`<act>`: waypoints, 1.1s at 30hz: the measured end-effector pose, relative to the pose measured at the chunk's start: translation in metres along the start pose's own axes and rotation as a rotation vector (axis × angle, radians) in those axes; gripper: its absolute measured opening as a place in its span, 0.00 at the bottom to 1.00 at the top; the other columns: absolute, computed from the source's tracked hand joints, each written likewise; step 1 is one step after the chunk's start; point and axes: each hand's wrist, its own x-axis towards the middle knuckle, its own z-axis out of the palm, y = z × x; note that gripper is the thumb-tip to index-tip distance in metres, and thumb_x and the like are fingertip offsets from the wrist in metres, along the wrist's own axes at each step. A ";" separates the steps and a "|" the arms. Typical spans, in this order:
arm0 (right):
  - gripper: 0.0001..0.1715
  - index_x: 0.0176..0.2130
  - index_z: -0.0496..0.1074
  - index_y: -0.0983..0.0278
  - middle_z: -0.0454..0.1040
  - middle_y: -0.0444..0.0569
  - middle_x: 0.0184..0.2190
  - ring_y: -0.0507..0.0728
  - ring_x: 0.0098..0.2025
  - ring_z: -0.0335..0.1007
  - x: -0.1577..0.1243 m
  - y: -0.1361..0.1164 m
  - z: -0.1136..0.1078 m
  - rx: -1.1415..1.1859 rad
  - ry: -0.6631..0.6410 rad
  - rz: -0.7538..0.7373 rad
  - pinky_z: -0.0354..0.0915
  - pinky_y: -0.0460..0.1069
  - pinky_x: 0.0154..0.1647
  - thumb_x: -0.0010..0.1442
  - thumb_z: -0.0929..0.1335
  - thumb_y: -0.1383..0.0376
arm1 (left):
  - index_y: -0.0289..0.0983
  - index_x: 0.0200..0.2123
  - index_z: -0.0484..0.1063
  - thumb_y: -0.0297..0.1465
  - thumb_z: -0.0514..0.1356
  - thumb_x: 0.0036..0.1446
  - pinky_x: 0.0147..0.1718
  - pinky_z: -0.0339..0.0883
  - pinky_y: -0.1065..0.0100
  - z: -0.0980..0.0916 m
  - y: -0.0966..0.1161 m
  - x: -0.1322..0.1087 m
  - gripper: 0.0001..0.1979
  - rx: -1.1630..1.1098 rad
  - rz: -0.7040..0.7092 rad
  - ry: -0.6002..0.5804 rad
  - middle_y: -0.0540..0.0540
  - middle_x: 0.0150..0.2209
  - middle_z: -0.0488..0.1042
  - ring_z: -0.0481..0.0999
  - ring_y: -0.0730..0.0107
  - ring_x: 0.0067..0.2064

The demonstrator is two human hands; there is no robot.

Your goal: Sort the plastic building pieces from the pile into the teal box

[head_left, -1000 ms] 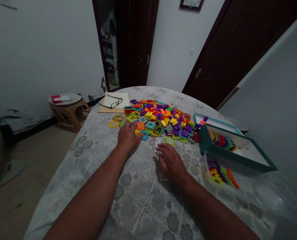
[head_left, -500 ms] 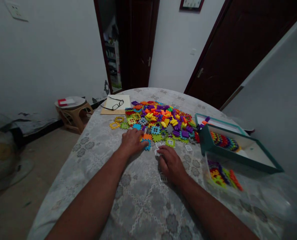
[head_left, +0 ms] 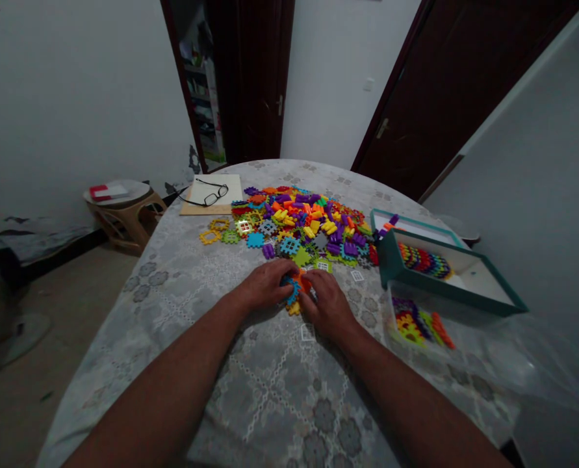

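Note:
Between my two hands is a small cluster of plastic building pieces: a blue piece (head_left: 294, 290), an orange piece (head_left: 305, 283) and a yellow piece (head_left: 294, 308) at the bottom. My left hand (head_left: 270, 284) has its fingers closed on the blue piece from the left. From the right, my right hand (head_left: 329, 300) grips the orange piece with thumb and fingers. Whether the pieces are joined I cannot tell, as my fingers cover part of them. Just beyond my hands lies a heap of colourful building pieces (head_left: 313, 218). A white window-shaped piece (head_left: 307, 333) lies close below my right hand.
At right stand a teal box (head_left: 457, 296) with rows of pieces inside and a clear plastic tub (head_left: 391, 325) holding more. Eyeglasses (head_left: 212, 197) rest on a board (head_left: 192, 209) at the far left. Another white piece (head_left: 357, 276) lies on the patterned tablecloth (head_left: 264, 403).
My left hand has moved right, bringing the blue, orange and yellow pieces away from the heap. My right hand has closed on the orange piece. The camera view has shifted slightly.

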 end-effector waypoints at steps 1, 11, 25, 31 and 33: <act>0.19 0.59 0.75 0.61 0.77 0.60 0.56 0.67 0.60 0.73 0.001 0.000 -0.001 0.010 0.002 0.014 0.72 0.65 0.65 0.69 0.71 0.67 | 0.40 0.48 0.77 0.28 0.62 0.58 0.52 0.70 0.59 0.000 0.000 0.000 0.14 -0.016 -0.007 0.008 0.43 0.47 0.80 0.79 0.57 0.49; 0.22 0.59 0.75 0.59 0.76 0.56 0.54 0.65 0.58 0.74 0.006 0.005 -0.011 0.058 0.130 0.102 0.73 0.62 0.63 0.67 0.72 0.66 | 0.43 0.48 0.80 0.31 0.65 0.61 0.48 0.72 0.58 -0.008 0.001 0.004 0.12 -0.217 -0.166 0.134 0.44 0.44 0.84 0.81 0.57 0.46; 0.34 0.69 0.68 0.55 0.73 0.58 0.64 0.65 0.65 0.70 0.009 -0.008 -0.010 0.057 0.007 -0.181 0.70 0.65 0.67 0.68 0.69 0.72 | 0.37 0.47 0.82 0.41 0.68 0.60 0.36 0.73 0.64 -0.013 0.013 0.004 0.17 -0.748 -0.360 0.023 0.41 0.43 0.83 0.80 0.63 0.38; 0.34 0.72 0.65 0.58 0.71 0.60 0.68 0.66 0.70 0.67 0.007 -0.006 -0.013 -0.030 -0.002 -0.089 0.65 0.68 0.72 0.70 0.67 0.70 | 0.38 0.49 0.80 0.33 0.67 0.57 0.33 0.69 0.65 -0.015 0.004 0.006 0.16 -0.687 -0.390 0.095 0.46 0.36 0.81 0.76 0.67 0.32; 0.29 0.69 0.68 0.61 0.75 0.61 0.63 0.69 0.66 0.69 0.005 -0.009 -0.013 -0.101 -0.021 -0.056 0.65 0.69 0.70 0.71 0.69 0.64 | 0.40 0.48 0.79 0.32 0.66 0.57 0.35 0.70 0.64 -0.018 -0.002 0.007 0.14 -0.637 -0.397 0.199 0.47 0.37 0.82 0.77 0.65 0.35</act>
